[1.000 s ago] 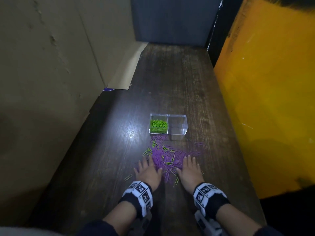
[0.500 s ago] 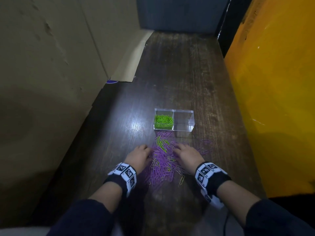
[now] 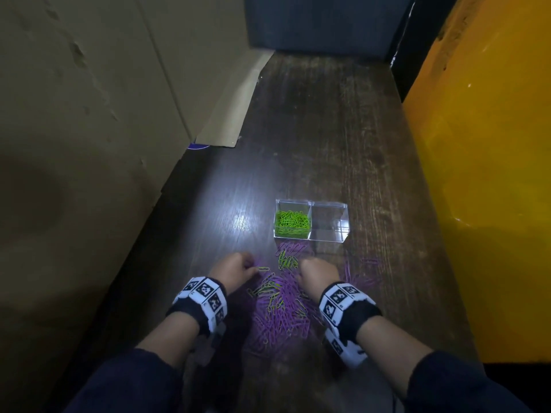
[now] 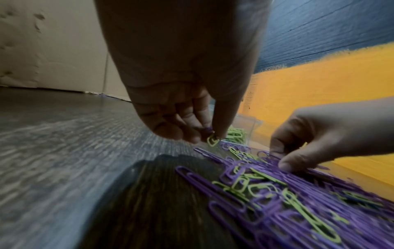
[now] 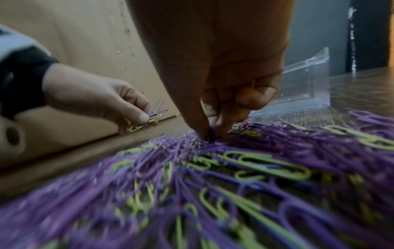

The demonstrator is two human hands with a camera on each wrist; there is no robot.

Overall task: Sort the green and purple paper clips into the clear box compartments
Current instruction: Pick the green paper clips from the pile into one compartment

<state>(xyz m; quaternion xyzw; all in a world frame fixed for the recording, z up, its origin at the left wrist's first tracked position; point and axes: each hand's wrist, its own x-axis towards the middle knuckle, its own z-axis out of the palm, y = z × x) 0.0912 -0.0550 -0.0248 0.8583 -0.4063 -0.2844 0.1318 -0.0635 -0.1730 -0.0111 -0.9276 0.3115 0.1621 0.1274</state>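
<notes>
A clear two-compartment box (image 3: 328, 204) stands on the dark wooden table. Its left compartment holds green paper clips (image 3: 291, 223); the right one (image 3: 329, 226) looks empty. In front of it lies a pile of purple clips mixed with green ones (image 3: 280, 308). My left hand (image 3: 255, 271) is at the pile's left edge and pinches a green clip (image 4: 212, 140) together with a few purple ones (image 5: 157, 109). My right hand (image 3: 301, 268) is at the pile's far right side, fingers curled down, thumb and fingertips (image 5: 210, 133) pinching into the purple clips.
A cardboard wall (image 3: 89, 144) runs along the left and a yellow panel (image 3: 492, 174) along the right. A dark panel (image 3: 322, 22) closes the far end. Stray purple clips (image 3: 369, 260) lie right of the pile. Bare table stretches beyond the box.
Both hands lay flat with spread fingers a second ago. They have slid forward into the pile and curled; the left one has picked up clips, the right one pinches into the heap.
</notes>
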